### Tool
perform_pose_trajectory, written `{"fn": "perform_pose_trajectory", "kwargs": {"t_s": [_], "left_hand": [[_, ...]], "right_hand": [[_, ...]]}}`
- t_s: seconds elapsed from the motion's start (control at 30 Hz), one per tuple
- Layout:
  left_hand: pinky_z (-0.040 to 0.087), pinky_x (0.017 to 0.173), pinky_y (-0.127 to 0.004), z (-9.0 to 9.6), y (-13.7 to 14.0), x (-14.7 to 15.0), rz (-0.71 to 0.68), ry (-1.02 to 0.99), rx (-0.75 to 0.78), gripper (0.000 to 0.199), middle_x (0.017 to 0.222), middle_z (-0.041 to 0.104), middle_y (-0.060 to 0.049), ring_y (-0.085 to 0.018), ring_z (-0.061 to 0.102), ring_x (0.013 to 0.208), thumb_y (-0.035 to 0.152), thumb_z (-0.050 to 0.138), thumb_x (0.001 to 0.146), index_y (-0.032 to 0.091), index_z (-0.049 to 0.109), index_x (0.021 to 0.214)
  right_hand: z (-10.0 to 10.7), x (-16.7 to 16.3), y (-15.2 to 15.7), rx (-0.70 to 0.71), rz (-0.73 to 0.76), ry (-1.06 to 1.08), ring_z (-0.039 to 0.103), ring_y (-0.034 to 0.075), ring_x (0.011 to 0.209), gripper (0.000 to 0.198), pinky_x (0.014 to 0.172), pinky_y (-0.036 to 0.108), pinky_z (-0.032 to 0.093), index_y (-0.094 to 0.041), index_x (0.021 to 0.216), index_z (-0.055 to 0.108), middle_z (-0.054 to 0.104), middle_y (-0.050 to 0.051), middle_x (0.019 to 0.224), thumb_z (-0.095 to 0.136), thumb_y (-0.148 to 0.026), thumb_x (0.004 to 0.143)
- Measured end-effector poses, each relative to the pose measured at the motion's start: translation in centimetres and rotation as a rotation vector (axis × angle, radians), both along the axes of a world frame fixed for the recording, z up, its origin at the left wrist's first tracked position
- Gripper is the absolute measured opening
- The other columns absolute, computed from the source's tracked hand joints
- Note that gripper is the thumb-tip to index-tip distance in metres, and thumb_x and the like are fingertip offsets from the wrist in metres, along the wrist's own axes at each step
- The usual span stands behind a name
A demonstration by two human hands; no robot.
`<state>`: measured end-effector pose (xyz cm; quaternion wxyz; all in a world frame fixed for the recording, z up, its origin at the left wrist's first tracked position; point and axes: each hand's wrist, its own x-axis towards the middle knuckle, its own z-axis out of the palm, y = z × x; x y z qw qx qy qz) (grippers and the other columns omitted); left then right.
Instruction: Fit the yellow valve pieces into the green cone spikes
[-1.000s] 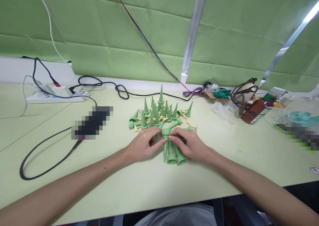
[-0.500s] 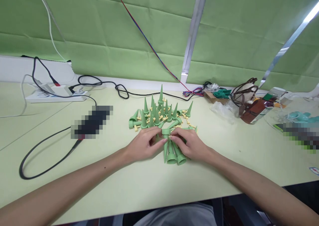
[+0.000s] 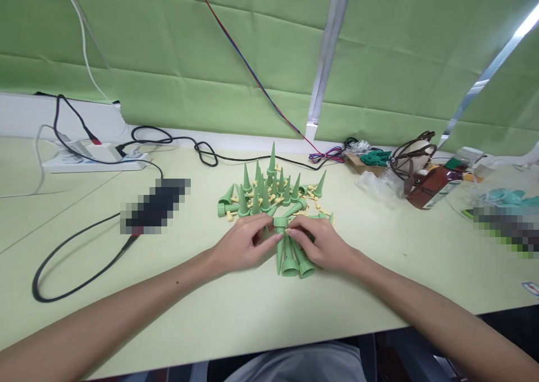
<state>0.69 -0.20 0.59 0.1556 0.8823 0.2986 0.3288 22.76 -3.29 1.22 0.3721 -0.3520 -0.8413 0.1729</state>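
Note:
Point down, a green plastic watering spike (image 3: 279,247) is held by its wide collar in my left hand (image 3: 248,240), with thumb and fingers closed around its upper part. My right hand (image 3: 319,239) pinches a small yellow valve (image 3: 288,232) against the spike's side; the fingers hide most of it. Two more green spikes lie just below the right hand, their round open ends (image 3: 290,268) toward me. Behind both hands stands a cluster of green cone spikes (image 3: 265,195), some upright and some lying, with small yellow valves (image 3: 318,209) scattered among them.
On the left lie a blurred dark device (image 3: 154,208) with a looped black cable (image 3: 40,269) and a white power strip (image 3: 95,164). To the right are a brown bottle (image 3: 435,185), clear plastic bags (image 3: 379,188) and a blurred green-edged object (image 3: 505,230). A green curtain hangs behind the table.

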Motion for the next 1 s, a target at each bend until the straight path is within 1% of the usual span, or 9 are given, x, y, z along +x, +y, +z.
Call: {"fn": "perform_pose_trajectory", "kwargs": {"t_s": [0.5, 0.83, 1.0], "left_hand": [[0.032, 0.052, -0.023, -0.09, 0.07, -0.01, 0.008, 0.022, -0.010, 0.031, 0.063, 0.044, 0.004, -0.010, 0.042, 0.055, 0.034, 0.054, 0.095, 0.018, 0.043, 0.070], [0.032, 0.051, -0.023, 0.01, 0.01, 0.00, 0.004, 0.011, -0.013, 0.029, 0.063, 0.045, 0.003, -0.010, 0.043, 0.055, 0.033, 0.055, 0.094, 0.017, 0.048, 0.070], [0.032, 0.052, -0.023, -0.02, 0.00, -0.03, 0.002, 0.020, -0.012, 0.030, 0.063, 0.045, 0.003, -0.010, 0.043, 0.055, 0.032, 0.055, 0.095, 0.017, 0.045, 0.071]], "right_hand": [[0.28, 0.00, 0.04, -0.040, 0.006, -0.022, 0.049, 0.013, 0.058, 0.017, 0.057, 0.024, 0.038, -0.020, 0.089, 0.056, 0.055, -0.002, 0.066, 0.046, -0.025, 0.102], [0.22, 0.03, 0.06, -0.029, 0.001, -0.031, 0.049, 0.013, 0.057, 0.018, 0.057, 0.025, 0.038, -0.020, 0.090, 0.056, 0.054, -0.002, 0.066, 0.044, -0.025, 0.102], [0.24, -0.02, 0.05, -0.031, 0.001, -0.023, 0.049, 0.013, 0.058, 0.017, 0.057, 0.025, 0.038, -0.020, 0.090, 0.056, 0.055, -0.002, 0.067, 0.045, -0.024, 0.102]]}}
